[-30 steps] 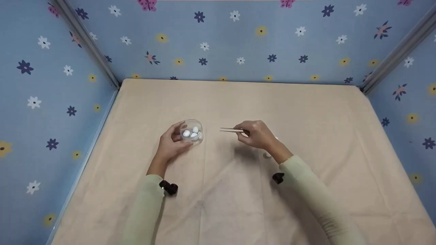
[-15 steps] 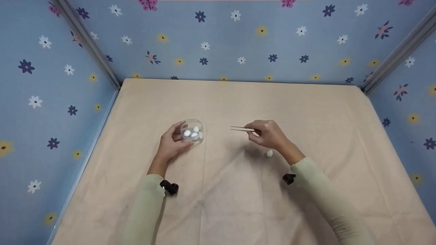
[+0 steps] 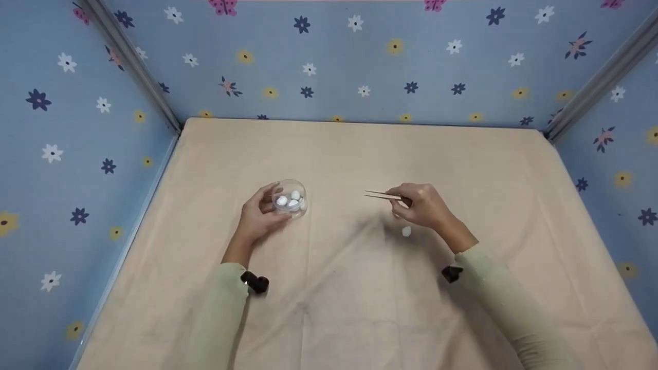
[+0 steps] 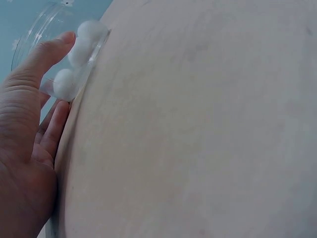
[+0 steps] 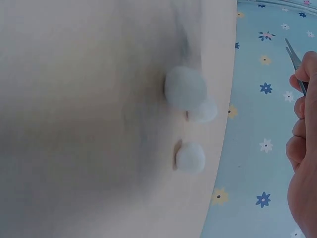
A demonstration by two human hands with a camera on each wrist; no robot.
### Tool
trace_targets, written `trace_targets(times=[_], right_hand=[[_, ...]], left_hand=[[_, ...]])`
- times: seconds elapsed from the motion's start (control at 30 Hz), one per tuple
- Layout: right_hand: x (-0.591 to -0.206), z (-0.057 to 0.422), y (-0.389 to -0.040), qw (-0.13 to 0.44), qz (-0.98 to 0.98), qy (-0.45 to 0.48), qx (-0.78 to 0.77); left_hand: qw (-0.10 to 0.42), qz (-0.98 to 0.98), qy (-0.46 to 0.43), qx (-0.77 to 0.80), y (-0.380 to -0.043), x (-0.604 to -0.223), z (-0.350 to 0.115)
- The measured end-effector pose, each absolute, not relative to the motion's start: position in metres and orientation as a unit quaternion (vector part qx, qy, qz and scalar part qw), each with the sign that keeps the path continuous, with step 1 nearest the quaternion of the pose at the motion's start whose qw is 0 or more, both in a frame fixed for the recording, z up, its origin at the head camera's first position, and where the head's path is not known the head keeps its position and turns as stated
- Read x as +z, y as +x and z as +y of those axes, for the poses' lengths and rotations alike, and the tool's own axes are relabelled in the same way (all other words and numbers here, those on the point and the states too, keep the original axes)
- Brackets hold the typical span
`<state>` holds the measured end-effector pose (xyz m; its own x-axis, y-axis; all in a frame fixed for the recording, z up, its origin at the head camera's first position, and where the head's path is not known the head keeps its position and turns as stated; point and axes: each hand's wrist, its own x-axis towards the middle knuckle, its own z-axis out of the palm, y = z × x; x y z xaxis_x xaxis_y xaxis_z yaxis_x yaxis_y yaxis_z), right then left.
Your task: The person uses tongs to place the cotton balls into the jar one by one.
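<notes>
A clear plastic cup (image 3: 289, 186) with several white cotton balls (image 3: 293, 204) inside stands left of centre. My left hand (image 3: 258, 216) holds it from the left side, and in the left wrist view the thumb lies across its wall. Right of the cup, my right hand (image 3: 424, 205) pinches slim metal tweezers (image 3: 381, 195) above the cloth. Their tips point left, apart, with nothing between them. Below that hand a loose cotton ball (image 3: 406, 232) lies on the cloth. Three loose balls show in the right wrist view, the nearest cotton ball (image 5: 184, 87) partly covering another.
A beige cloth (image 3: 339, 288) with fold creases covers the table. Blue flower-patterned panels (image 3: 349, 67) rise at the back and both sides, joined by grey metal posts (image 3: 136, 61). Small black cameras (image 3: 255, 283) sit at both wrists.
My right hand has moved to the right with the tweezers, away from the cup. A cotton ball that was mostly hidden under the wrist now shows. The left hand and cup have stayed put.
</notes>
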<state>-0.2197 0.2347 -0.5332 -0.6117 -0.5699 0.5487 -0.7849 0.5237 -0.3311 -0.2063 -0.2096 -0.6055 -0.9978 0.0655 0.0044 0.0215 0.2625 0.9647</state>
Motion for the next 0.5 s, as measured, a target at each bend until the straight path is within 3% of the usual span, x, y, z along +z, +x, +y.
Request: trace_targets(times=[0.5], right_hand=[[-0.539,0.267,-0.207,0.206,-0.855,0.375,0.293]], left_hand=[[0.018,0.795,0.022,0.606,-0.206,-0.606,-0.21]])
